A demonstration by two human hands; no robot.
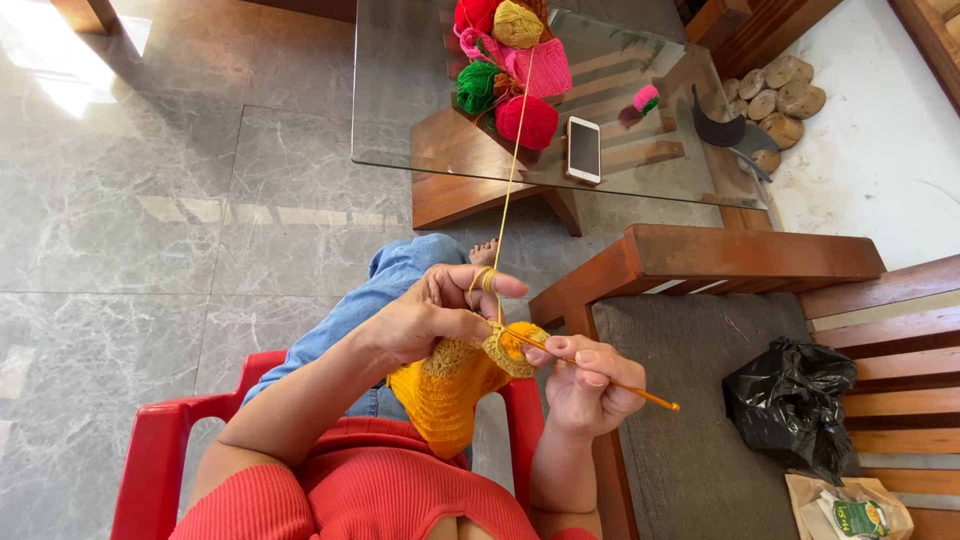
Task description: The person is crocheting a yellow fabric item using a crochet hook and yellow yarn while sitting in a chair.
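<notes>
My left hand [432, 312] pinches a yellow-orange crocheted piece [448, 388] that hangs over my lap, with a yellow yarn strand [511, 165] wound around its index finger. The strand runs up to a yellow yarn ball [517, 23] on the glass table [400, 80]. My right hand [590, 387] grips an orange crochet hook [630, 389] whose tip sits in the top edge of the piece.
Red, green and pink yarn balls [510, 85] and a white phone [583, 149] lie on the glass table. I sit on a red plastic chair [160, 450]. A wooden bench [720, 262] at right carries a black plastic bag [790, 402] and a paper packet [850, 508].
</notes>
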